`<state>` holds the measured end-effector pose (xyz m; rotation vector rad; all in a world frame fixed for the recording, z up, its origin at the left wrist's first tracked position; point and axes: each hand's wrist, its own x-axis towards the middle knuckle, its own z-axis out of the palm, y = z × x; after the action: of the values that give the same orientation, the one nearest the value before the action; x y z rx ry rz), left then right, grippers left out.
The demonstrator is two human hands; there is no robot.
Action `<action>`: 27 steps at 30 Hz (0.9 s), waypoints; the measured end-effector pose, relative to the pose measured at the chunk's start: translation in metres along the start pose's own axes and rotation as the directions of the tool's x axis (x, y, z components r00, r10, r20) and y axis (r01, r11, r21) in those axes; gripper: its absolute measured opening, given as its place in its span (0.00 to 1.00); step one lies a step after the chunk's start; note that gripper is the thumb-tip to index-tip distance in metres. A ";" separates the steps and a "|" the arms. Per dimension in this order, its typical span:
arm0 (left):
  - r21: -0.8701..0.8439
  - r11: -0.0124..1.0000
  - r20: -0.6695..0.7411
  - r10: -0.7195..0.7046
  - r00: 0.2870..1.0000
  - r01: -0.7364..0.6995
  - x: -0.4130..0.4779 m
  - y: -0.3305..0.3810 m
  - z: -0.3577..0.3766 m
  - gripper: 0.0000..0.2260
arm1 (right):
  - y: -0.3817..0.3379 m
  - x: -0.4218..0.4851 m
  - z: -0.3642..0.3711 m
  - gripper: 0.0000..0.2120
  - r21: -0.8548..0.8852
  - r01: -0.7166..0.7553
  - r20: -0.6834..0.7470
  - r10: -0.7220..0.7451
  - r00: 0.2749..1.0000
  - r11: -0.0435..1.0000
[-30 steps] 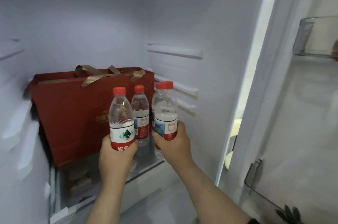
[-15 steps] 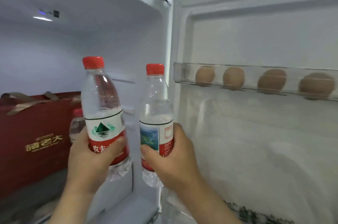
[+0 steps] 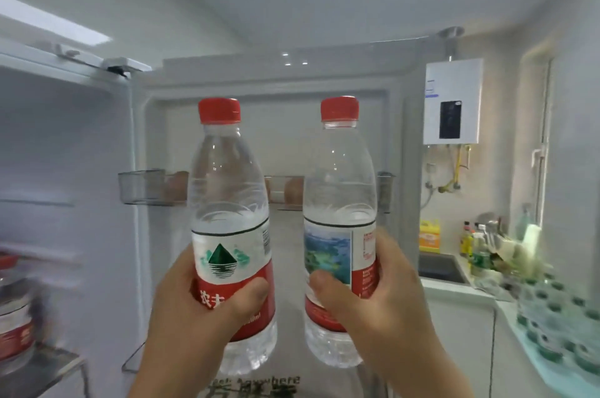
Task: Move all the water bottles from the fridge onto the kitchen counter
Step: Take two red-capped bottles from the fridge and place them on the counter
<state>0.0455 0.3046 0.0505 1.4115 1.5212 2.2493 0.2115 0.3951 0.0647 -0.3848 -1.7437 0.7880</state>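
Water bottles come first: left bottle (image 3: 227, 203), clear plastic w/ red screw cap and a green mountain logo on its white-and-red label, and right bottle (image 3: 339, 196), same make but w/ a landscape picture on the label. We hold both upright in the air, outside the fridge and not on the table.

- White fridge (image 3: 48, 138) fills the left side, compartment open. A third red-labelled bottle (image 3: 16, 316) stands blurred on a shelf at bottom left.
- White fridge door (image 3: 282, 138) is swung open straight ahead, behind both held bottles.
- White table (image 3: 454, 289) runs along the right wall w/ a dark sink (image 3: 440, 267) set in it. Nearer us is a wrapped pack of green-capped bottles (image 3: 552, 316) on a teal mat (image 3: 535, 362).
- White box-shaped water heater (image 3: 453, 102) hangs on the wall above the sink.
- The 2 held bottles are just beside each other, not touching.
- Our left hand (image 3: 194, 310) is wrapped round the left bottle's lower label, thumb across the front. Our right hand (image 3: 373, 300) is clamped on the right bottle the same way.
- Clear door bin (image 3: 143, 186) behind the bottles holds brown eggs (image 3: 177, 185).
- Yellow packet (image 3: 429, 235) stands at the back of the sink.
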 end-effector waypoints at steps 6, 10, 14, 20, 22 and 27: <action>-0.132 0.991 0.242 0.044 0.969 -0.012 -0.016 0.022 0.099 0.23 | 0.008 -0.011 -0.104 0.21 -0.157 -0.057 -0.215 0.022 0.976 0.986; -0.197 0.979 0.348 0.027 0.937 0.044 -0.027 0.025 0.170 0.23 | 0.018 -0.022 -0.171 0.17 -0.258 -0.099 -0.332 0.009 0.943 0.961; -0.282 0.948 0.461 -0.001 0.887 0.148 -0.046 0.027 0.240 0.23 | 0.022 -0.041 -0.233 0.18 -0.331 -0.200 -0.444 0.035 0.896 0.922; -0.382 0.893 0.562 0.020 0.827 0.238 -0.073 0.012 0.342 0.23 | 0.030 -0.065 -0.315 0.19 -0.434 -0.297 -0.534 0.023 0.845 0.850; -0.403 0.875 0.595 0.026 0.803 0.270 -0.081 0.004 0.376 0.18 | 0.038 -0.072 -0.342 0.20 -0.457 -0.310 -0.544 0.014 0.839 0.833; -0.429 0.851 0.629 0.042 0.776 0.302 -0.084 -0.032 0.456 0.25 | 0.074 -0.069 -0.396 0.17 -0.477 -0.327 -0.565 0.000 0.825 0.816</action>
<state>0.4078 0.5928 0.0093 1.5642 0.7069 1.6440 0.5956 0.5294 0.0236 -1.0754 -1.3627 0.2148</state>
